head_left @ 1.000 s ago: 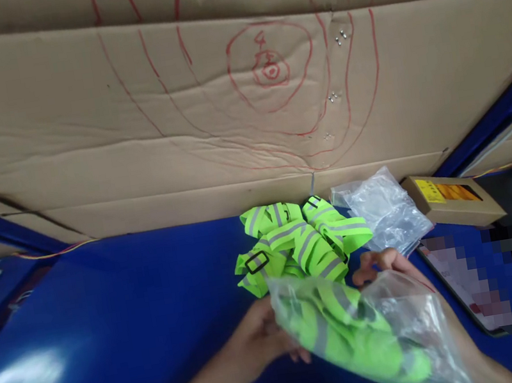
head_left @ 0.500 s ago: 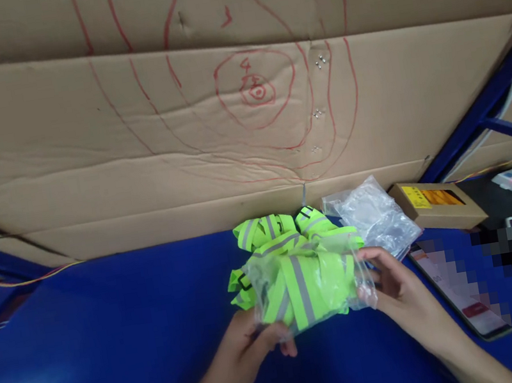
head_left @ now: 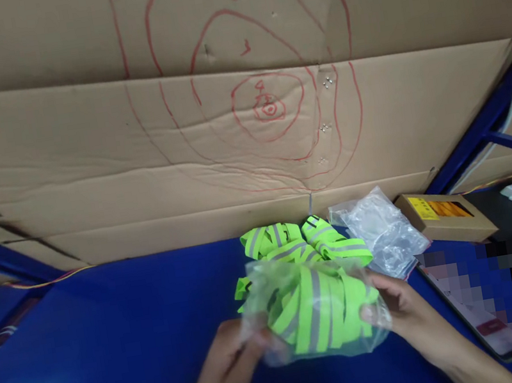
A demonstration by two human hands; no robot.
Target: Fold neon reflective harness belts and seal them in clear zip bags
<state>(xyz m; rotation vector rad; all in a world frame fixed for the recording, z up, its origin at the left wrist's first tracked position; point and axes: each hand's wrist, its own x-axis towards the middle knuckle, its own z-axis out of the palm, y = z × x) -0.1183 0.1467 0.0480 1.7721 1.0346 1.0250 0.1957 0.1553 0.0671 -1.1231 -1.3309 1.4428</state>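
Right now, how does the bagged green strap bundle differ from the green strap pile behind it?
The bagged bundle sits inside a clear plastic bag; the strap pile is unbagged. The bagged bundle is held between your left hand and right hand, while the strap pile lies on the blue table. The strap pile is partly hidden behind the bagged bundle, which is nearer you. Both show bright green straps with grey stripes.
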